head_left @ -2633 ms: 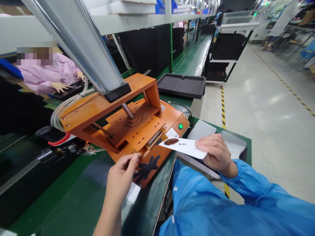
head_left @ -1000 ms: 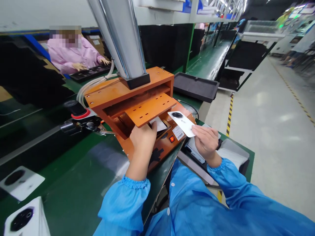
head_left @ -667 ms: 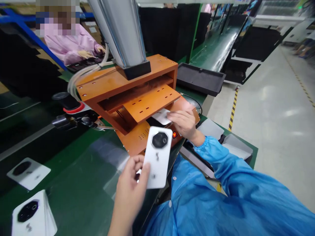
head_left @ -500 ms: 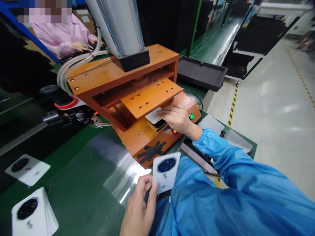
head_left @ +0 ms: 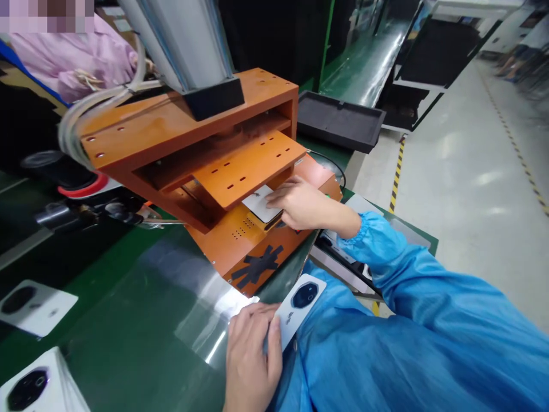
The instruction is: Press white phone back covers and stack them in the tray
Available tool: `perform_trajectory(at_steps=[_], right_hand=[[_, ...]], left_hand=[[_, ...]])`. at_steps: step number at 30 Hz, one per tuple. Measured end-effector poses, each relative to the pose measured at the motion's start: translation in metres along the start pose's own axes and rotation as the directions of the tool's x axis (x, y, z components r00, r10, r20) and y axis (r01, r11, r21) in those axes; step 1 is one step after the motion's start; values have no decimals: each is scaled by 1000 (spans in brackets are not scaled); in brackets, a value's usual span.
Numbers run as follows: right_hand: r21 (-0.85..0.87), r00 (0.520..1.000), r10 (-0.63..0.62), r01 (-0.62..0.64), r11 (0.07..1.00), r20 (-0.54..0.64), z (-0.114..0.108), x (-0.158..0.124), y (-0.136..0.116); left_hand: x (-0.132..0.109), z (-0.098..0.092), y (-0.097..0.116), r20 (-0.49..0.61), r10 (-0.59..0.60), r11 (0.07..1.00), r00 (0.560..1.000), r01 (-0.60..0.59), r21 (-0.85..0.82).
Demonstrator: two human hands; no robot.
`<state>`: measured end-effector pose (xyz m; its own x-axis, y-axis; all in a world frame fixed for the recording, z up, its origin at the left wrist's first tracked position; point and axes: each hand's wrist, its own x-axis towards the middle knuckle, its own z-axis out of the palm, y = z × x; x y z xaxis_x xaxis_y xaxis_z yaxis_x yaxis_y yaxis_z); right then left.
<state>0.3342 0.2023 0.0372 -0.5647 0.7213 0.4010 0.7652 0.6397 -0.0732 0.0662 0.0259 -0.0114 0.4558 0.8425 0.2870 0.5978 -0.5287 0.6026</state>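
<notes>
My left hand (head_left: 255, 349) pinches the lower edge of a white phone back panel (head_left: 295, 312), which has a dark round camera area at its top. Under the orange plate of the press (head_left: 249, 166), a second white panel (head_left: 261, 204) lies on the press bed. The fingers of my right hand (head_left: 295, 201) rest on this second panel's right side, curved and a little apart, near the front edge of the bed. Part of that panel is hidden beneath the plate.
A stack of white panels (head_left: 40, 383) and a single panel (head_left: 36, 308) lie at the left. Behind the press is a black tray (head_left: 341, 119). More panels sit in a case beneath my right forearm. A person in pink (head_left: 72, 54) is at the back left.
The panel in my left hand has turned and tilted, and my left fingers have closed further over its edge. More of the panel under the press shows. The whole view has shifted slightly.
</notes>
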Motion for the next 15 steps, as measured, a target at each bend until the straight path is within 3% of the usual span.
perform_trajectory(at_steps=[2, 3, 4, 5, 7, 8, 9, 11, 13, 15], right_hand=[[57, 999, -3, 6, 998, -48, 3, -14, 1], [89, 990, 54, -42, 995, -132, 6, -28, 1], [117, 951, 163, -136, 984, -261, 9, -44, 2], [147, 868, 294, -255, 956, -401, 13, -64, 3], [201, 632, 485, -468, 860, -604, 24, -106, 5], [198, 574, 518, -527, 827, -635, 30, -126, 6], [174, 565, 530, -562, 808, -633, 37, -142, 7], [98, 645, 531, -581, 808, -550, 50, -164, 11], [62, 716, 534, -571, 818, -449, 57, -170, 17], [74, 750, 544, -561, 825, -376, 57, -167, 24]], left_hand=[[8, 7, -1, -23, 80, 988, 997, -76, 137], [11, 11, -3, -38, 117, 973, 992, -106, 207], [14, 14, -5, -54, 150, 953, 987, -130, 273], [15, 18, -8, -71, 177, 933, 982, -145, 330], [17, 25, -15, -101, 207, 902, 973, -150, 404], [16, 28, -19, -111, 208, 896, 972, -144, 421], [16, 31, -22, -125, 200, 894, 972, -129, 429], [15, 34, -25, -147, 183, 897, 972, -104, 430], [16, 34, -24, -160, 163, 902, 974, -81, 425], [17, 30, -23, -156, 133, 903, 979, -55, 425]])
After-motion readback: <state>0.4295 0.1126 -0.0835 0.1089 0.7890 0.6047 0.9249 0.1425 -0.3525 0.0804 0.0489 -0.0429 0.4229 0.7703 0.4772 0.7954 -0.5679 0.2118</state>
